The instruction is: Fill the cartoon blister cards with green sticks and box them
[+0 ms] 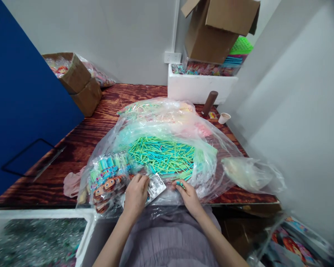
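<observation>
My left hand (137, 194) is closed, its fingers pinching a small flat packet (156, 187) with a white, black-printed side. My right hand (187, 196), a little to the right, grips a few short green and blue sticks (180, 183), their ends showing at the fingertips. Just beyond both hands a large clear plastic bag (206, 170) lies open, with a heap of thin green and blue sticks (161, 154) inside. Left of my left hand sits a pile of filled packets (108, 181) printed with a brown cartoon face. What the held packet contains is hidden.
More bagged sticks (156, 109) lie behind the heap. A brown cylinder (210, 103) and a paper cup (224, 118) stand at the back right, near a white foam box (200, 87). A foam bin (90, 218) is at front left; a crumpled plastic bag (250, 174) lies right.
</observation>
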Tool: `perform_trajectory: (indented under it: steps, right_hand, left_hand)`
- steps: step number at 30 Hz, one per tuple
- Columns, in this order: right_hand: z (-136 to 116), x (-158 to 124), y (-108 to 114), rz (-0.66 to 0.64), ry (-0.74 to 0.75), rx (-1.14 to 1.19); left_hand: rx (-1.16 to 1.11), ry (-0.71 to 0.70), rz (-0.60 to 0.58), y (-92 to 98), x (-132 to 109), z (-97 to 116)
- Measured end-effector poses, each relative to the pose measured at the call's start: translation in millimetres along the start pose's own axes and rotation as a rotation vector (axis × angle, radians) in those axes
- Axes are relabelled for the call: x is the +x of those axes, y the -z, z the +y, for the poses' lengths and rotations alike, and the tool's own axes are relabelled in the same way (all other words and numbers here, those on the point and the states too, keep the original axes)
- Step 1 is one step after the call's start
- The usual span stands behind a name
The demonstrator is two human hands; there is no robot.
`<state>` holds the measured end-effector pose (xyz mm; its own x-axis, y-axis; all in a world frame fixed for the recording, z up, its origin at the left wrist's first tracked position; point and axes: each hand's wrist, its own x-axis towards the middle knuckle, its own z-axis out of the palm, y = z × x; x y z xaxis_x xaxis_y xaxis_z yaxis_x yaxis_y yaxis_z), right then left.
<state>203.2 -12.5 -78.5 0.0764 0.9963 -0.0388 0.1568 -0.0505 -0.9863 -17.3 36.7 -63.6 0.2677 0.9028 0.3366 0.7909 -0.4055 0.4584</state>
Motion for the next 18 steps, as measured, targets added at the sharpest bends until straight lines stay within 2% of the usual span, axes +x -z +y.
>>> perform_trajectory:
  steps: [3, 5, 6, 8, 10, 13, 18]
  right_hand:
    - [-7, 16, 16, 0.049, -0.033, 0.138]
    - [-14, 36, 34, 0.097, -0.001, 0.123]
    - [-18, 47, 44, 0.112, 0.017, 0.005]
    - [-24, 69, 61, 0.096, 0.004, -0.518]
    - [-28, 84, 69, 0.076, -0.011, -0.742]
    - [-26, 92, 65, 0.026, -0.024, -0.946]
    - [-20, 87, 47, -0.049, -0.033, -1.215]
  left_hand:
    - [-0.027, -0.002, 0.001, 8.3, 0, 2]
    - [-0.069, 0.003, 0.046, 12.7, 0, 4]
    - [-0.092, 0.007, 0.072, 14.2, 1, 4]
    - [-0.134, 0.021, 0.114, 15.9, 2, 5]
    - [-0.167, 0.036, 0.13, 16.7, 3, 5]
    - [-0.206, 0.04, 0.116, 17.0, 3, 4]
    - [-0.237, 0.023, 0.062, 16.2, 0, 2]
